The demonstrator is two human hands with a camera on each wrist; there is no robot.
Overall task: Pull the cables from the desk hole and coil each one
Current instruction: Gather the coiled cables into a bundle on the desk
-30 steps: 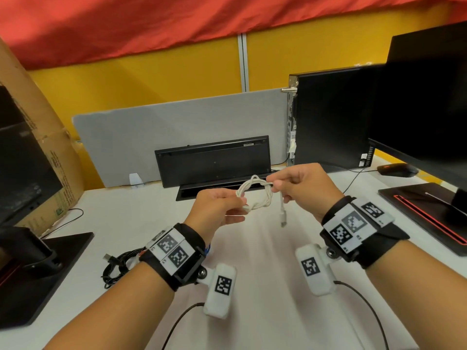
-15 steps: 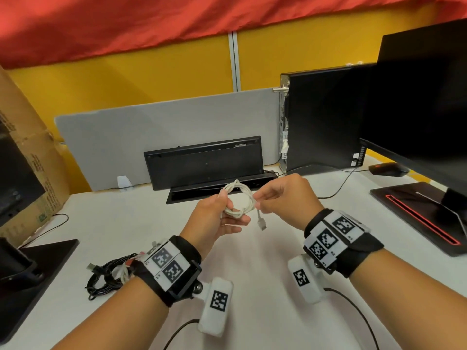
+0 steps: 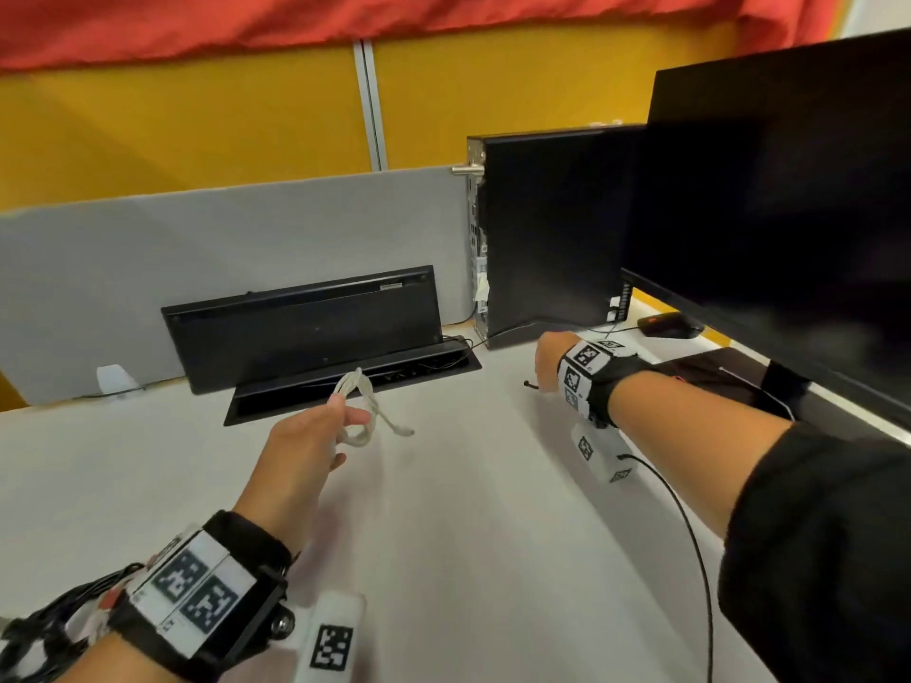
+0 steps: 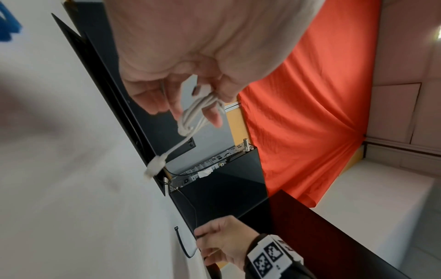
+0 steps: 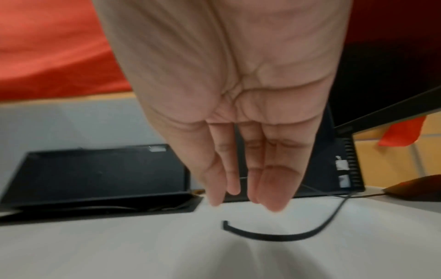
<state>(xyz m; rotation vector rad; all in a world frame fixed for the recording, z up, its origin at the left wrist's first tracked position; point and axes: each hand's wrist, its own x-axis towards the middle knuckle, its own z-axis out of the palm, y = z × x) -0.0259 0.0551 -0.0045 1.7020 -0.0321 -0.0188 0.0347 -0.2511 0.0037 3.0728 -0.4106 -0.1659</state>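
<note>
Holding the white cable (image 3: 359,407) coiled in our left hand (image 3: 300,448) above the desk (image 3: 443,534), plug dangling. Soft, light, springy; pinch across all loops. Right hand (image 3: 547,359), fingers straight, reaches a black tie (image 5: 274,234), probably stiff.

The left hand (image 3: 300,438) is raised mid-surface, fingers curled round a coiled white cable (image 3: 360,411). The right hand (image 3: 547,359) reaches toward the surface's far right, fingers straight, pointing down.
</note>
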